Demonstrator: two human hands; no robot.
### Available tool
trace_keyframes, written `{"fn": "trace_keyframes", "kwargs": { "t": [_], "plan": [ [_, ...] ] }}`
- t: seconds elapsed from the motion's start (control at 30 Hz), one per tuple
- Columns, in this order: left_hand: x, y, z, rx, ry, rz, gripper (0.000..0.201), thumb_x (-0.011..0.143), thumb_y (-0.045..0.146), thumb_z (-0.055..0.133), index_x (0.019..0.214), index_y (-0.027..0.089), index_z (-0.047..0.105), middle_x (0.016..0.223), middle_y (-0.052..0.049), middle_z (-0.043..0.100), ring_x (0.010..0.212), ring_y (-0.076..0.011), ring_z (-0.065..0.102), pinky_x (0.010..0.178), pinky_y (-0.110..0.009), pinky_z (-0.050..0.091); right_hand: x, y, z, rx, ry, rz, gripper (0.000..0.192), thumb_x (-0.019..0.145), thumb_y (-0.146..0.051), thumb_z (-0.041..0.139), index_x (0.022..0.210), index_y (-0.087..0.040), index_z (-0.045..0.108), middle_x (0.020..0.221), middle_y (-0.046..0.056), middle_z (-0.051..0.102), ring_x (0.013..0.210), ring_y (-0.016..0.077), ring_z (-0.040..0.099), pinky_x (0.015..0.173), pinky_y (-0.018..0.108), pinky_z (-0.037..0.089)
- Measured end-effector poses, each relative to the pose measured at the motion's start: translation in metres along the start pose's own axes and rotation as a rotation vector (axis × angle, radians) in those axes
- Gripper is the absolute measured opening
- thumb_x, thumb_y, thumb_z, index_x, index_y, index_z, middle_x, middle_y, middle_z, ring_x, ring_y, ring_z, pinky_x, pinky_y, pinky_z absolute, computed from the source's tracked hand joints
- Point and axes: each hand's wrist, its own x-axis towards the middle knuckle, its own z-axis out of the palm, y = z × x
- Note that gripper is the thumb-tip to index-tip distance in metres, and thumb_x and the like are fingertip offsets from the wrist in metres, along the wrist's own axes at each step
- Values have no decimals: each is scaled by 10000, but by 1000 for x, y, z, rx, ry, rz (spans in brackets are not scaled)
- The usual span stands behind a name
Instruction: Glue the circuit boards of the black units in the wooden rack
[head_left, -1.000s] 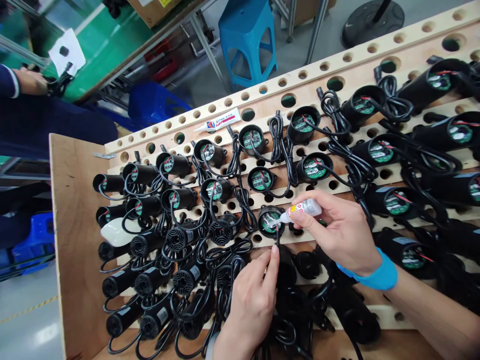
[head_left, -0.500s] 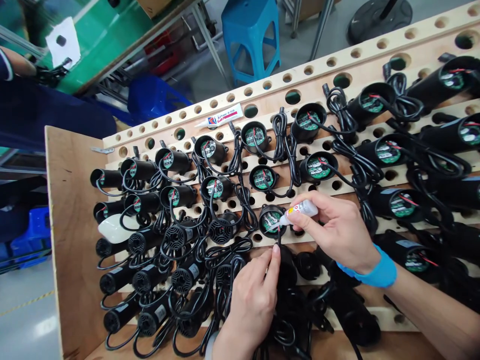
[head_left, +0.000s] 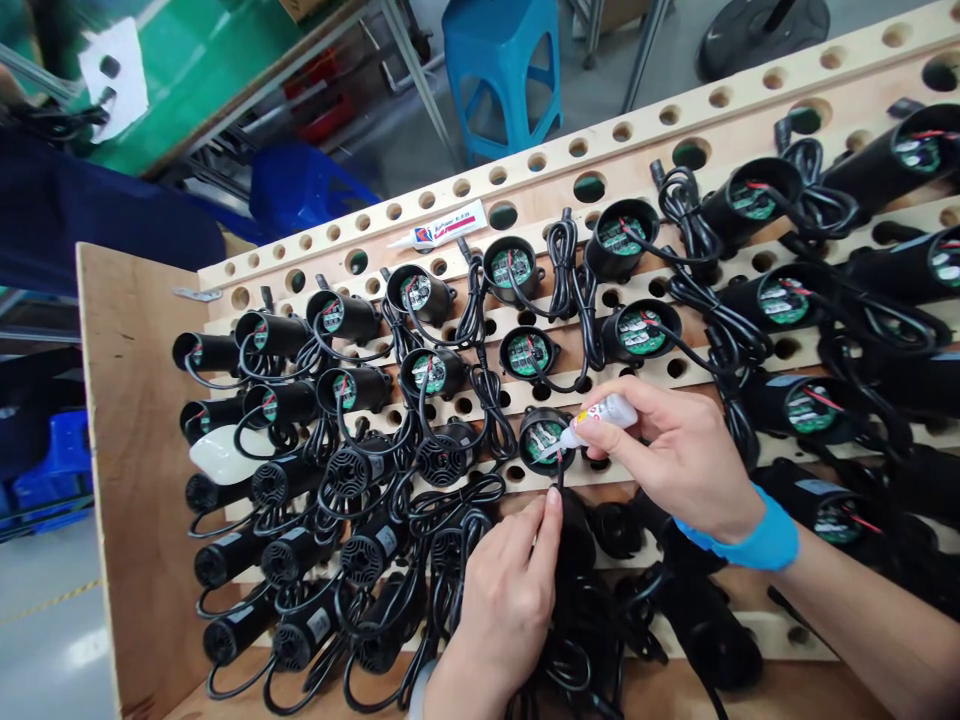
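Observation:
My right hand (head_left: 675,455) grips a small white glue bottle (head_left: 604,417), its nozzle pointing left into the open end of a black cylindrical unit (head_left: 541,437) with a green circuit board inside. My left hand (head_left: 504,600) pinches that unit's thin black cable (head_left: 559,482) just below its rim. The unit sits in a hole of a wooden perforated rack (head_left: 750,70), among many similar black units with coiled cords.
A white adhesive tube (head_left: 442,227) lies on the rack's upper rail. A white bulb-like piece (head_left: 225,455) rests at the left among the units. A blue stool (head_left: 501,70) and a green workbench (head_left: 210,80) stand beyond the rack. Another person's dark sleeve (head_left: 97,220) is at upper left.
The view has drifted slightly, so the rack appears a little lower and to the left. Both hands keep the same hold at the same unit.

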Motion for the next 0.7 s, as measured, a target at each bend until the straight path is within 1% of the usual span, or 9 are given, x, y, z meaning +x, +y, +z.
{"fn": "trace_keyframes", "kwargs": {
  "t": [0.27, 0.43, 0.5, 0.57, 0.7],
  "plan": [
    [1, 0, -2, -1, -13, 0, 361, 897, 1, 455, 1245, 24, 547, 1082, -155, 677, 904, -211, 651, 737, -300, 583, 2, -4, -3, -19, -12, -6, 191, 845, -376, 627, 850, -186, 651, 678, -26, 635, 578, 80, 578, 536, 204, 448],
    [1, 0, -2, -2, -24, 1, 370, 891, -3, 462, 1251, 22, 541, 1081, -157, 676, 895, -216, 653, 724, -310, 588, 3, -9, -7, -42, -34, -19, 194, 849, -370, 620, 821, -181, 652, 653, -25, 623, 556, 78, 575, 512, 196, 467],
    [1, 1, -2, 0, -25, 1, 372, 889, -4, 468, 1253, 19, 541, 1080, -158, 675, 895, -218, 651, 723, -311, 587, 4, -11, -10, 56, -8, 1, 201, 830, -378, 641, 814, -178, 648, 703, -5, 639, 558, 91, 585, 496, 203, 488],
    [1, 2, -4, 3, -21, 5, 372, 885, -5, 474, 1250, 20, 544, 1086, -159, 671, 901, -217, 649, 722, -306, 582, 4, -12, -14, 217, 46, 23, 183, 816, -363, 664, 832, -183, 640, 734, 7, 647, 571, 101, 600, 510, 208, 521],
    [3, -3, -8, -17, 9, -27, 366, 890, 6, 487, 1246, 51, 559, 1097, -142, 654, 927, -191, 640, 752, -269, 562, -4, -11, -27, 531, 134, 24, 161, 820, -323, 684, 937, -224, 638, 831, 7, 666, 677, 115, 660, 635, 216, 587]
  ]
}}
